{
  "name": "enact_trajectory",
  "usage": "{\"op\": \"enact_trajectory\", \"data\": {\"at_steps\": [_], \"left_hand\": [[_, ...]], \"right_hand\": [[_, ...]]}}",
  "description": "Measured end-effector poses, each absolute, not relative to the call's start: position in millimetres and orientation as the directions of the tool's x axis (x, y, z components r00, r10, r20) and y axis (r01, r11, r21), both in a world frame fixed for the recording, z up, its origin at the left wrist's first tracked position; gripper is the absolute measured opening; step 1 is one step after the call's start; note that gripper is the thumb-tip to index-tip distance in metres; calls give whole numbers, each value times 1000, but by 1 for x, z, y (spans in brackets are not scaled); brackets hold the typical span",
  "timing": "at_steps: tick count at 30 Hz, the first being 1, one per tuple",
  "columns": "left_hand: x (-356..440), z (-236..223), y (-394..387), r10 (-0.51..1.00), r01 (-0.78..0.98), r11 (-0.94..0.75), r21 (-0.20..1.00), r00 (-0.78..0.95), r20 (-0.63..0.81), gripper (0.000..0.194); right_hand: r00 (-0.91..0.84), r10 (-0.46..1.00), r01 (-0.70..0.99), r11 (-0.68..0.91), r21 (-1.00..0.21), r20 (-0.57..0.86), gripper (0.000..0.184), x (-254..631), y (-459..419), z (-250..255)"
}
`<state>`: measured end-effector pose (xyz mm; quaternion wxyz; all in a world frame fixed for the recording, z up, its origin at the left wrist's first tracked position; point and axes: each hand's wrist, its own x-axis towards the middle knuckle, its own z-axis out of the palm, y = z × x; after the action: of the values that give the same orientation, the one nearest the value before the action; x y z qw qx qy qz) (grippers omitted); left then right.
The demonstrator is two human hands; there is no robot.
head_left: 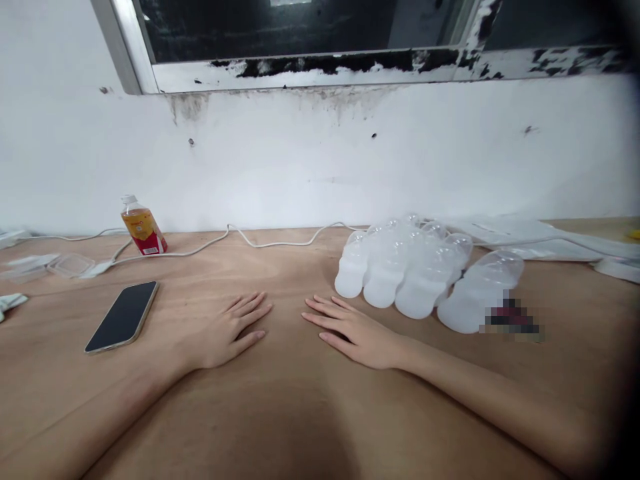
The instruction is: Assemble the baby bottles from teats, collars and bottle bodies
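My left hand (227, 331) lies flat on the wooden table (290, 413), palm down with its fingers apart, holding nothing. Opposite it, my right hand (357, 333) also rests palm down on the wood, fingers spread and nothing in them. Just beyond my right fingers stands a group of several frosted, clear-topped plastic containers (383, 277), set close together in rows. One similar container (463, 307) is at the group's right end. A smartphone (123, 317) with a dark screen lies to the left of my left hand, apart from it.
A drink bottle (143, 227) with a yellow and red label stands at the back left. A white cable (270, 245) runs along the wall side. Clear plastic lids (73, 265) lie far left; a white plastic sheet (525, 240) is back right. A pixelated patch covers something near the right containers.
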<state>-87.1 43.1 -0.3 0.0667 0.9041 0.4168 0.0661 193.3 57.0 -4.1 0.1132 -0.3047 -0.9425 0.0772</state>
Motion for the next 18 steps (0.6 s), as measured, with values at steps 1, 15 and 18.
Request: {"op": "enact_trajectory", "data": {"at_steps": [1,15,18], "left_hand": [[-87,0,43,768,750,-638,176,637,69,50],[-87,-3,46,769,753,-638,159,635,79,49],[-87,-2,45,769,753,-638,161,634,82,49]], "right_hand": [[-791,588,554,805,-213,169,41,193,57,-4],[-796,580,551,813,-186,174,41,193,57,-4],[-806,565,546,825,-147,177,41,192,55,-7]]}}
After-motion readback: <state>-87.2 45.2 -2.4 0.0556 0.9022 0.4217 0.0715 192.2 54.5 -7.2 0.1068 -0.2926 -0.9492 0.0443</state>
